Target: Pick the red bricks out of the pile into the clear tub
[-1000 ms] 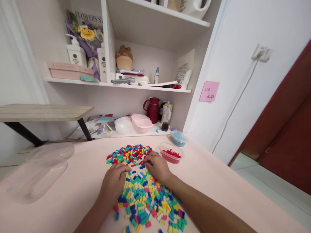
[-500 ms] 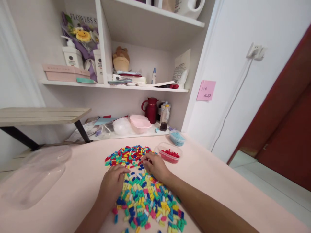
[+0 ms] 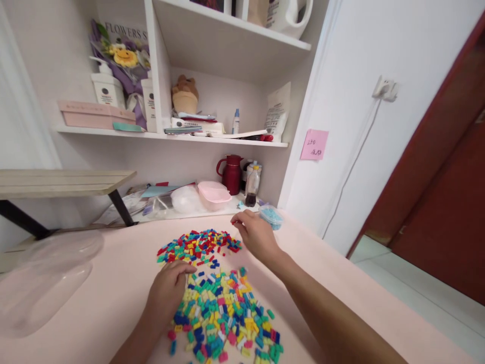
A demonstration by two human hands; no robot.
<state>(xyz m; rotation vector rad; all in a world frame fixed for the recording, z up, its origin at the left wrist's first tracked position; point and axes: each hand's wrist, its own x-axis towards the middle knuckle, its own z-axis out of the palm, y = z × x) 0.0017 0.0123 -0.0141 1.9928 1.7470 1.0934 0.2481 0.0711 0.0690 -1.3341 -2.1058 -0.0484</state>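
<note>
My right hand [image 3: 257,233] is raised over the table, its fingertips pinched on a small red toy brick [image 3: 233,222]. It hides the clear box of red bricks that showed in earlier frames. My left hand [image 3: 170,284] rests on the pink tabletop with its fingers loosely stretched, just left of the gap between two piles. The farther pile [image 3: 197,244] mixes red, blue, green and yellow bricks, with many reds. Closer to me spreads a larger heap of bricks [image 3: 223,308], mostly yellow, green, teal and blue.
Behind my right hand stands a clear box of light-blue pieces [image 3: 271,216]. Empty-looking clear plastic containers [image 3: 56,283] lie at the left. Along the back are a pink bowl [image 3: 214,194], a dark red jug [image 3: 231,174] and a bottle [image 3: 252,187]. A small wooden stand [image 3: 64,183] occupies the left.
My right hand has lifted from the far pile and moved right and away, carrying a red brick, and now covers the red-brick box. My left hand stays by the piles. The view has shifted slightly.
</note>
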